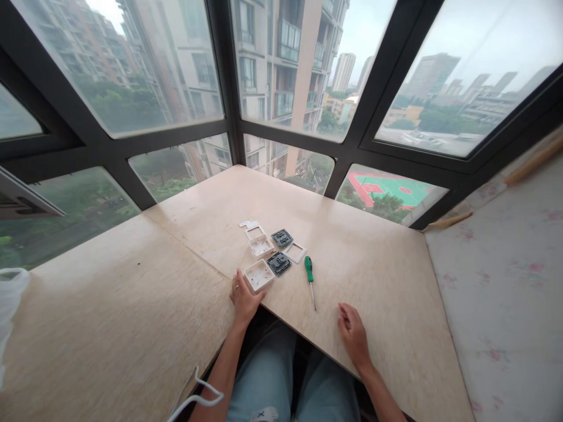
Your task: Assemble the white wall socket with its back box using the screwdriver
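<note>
Near the front edge of the pale, marbled stone-look tabletop (132, 293), a shallow white plastic box with an open top (259, 276) is sitting beside the left hand (244, 300), which is curving around its near left corner. The thumb is reaching along the box's front side while the fingers, spread well away from it, are lying along the left side; they appear to be touching, but whether they are gripping firmly or merely resting there cannot be told. The right hand (353, 334) is resting farther right on the tabletop, its fingers loosely curling, partly open, and holding nothing visible. Between the hands, and nearer the right one, a screwdriver with a green handle and a slim metal shaft (310, 279) is lying untouched, its tip pointing toward the person. Just beyond the near box, a second white plastic open-topped box (261, 246) is standing, with a thin white rectangular frame (247, 234) lying behind it. Two square dark grey plastic modules are lying to the right of the boxes, one nearer (279, 264) and one farther (282, 237), and another white rectangular frame (299, 257) is lying just beside them.
</note>
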The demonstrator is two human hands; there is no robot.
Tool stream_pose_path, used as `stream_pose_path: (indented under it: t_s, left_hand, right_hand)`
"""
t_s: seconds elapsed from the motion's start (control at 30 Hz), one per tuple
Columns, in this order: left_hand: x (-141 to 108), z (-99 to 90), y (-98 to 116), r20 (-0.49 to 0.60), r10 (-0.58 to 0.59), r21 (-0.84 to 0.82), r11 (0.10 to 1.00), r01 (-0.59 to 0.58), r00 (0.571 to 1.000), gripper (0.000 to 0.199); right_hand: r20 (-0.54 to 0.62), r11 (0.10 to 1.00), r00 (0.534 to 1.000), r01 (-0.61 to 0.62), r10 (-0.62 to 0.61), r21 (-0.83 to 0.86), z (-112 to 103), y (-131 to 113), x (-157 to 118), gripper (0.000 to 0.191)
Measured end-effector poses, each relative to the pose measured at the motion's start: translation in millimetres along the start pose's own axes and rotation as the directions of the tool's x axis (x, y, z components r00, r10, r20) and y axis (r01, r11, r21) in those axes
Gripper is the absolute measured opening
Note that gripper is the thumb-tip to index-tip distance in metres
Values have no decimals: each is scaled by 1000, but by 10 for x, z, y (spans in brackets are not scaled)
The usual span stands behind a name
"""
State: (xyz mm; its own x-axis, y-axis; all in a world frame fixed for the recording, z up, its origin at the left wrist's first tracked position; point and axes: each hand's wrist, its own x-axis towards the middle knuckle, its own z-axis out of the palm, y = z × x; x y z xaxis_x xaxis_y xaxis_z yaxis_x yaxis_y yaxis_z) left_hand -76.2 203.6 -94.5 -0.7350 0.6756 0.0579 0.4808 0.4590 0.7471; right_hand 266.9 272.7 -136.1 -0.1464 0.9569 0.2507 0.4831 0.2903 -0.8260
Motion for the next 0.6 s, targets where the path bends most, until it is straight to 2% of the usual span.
stream_pose_path:
  t_s: [0.17, 0.3, 0.43, 0.6]
  left_hand:
    - [74, -14, 19, -45, -18, -19, 1000, 17, 999, 112]
    - [34, -93, -10, -105, 71, -82, 993, -79, 992, 113]
    - [-128, -125, 24, -132, 176, -94, 977, -189, 975, 107]
    - [-407, -31, 269, -67, 293, -169, 939, -300, 954, 104]
  right_hand:
    - [17, 996, 997, 73, -72, -57, 20, 17, -125, 35]
    - [22, 988, 993, 119, -117, -95, 12, -27, -151, 34]
    - [0, 986, 990, 137, -138, -97, 25, -37, -90, 34]
    - [-19, 994, 995, 102, -103, -40, 0, -47, -12, 32]
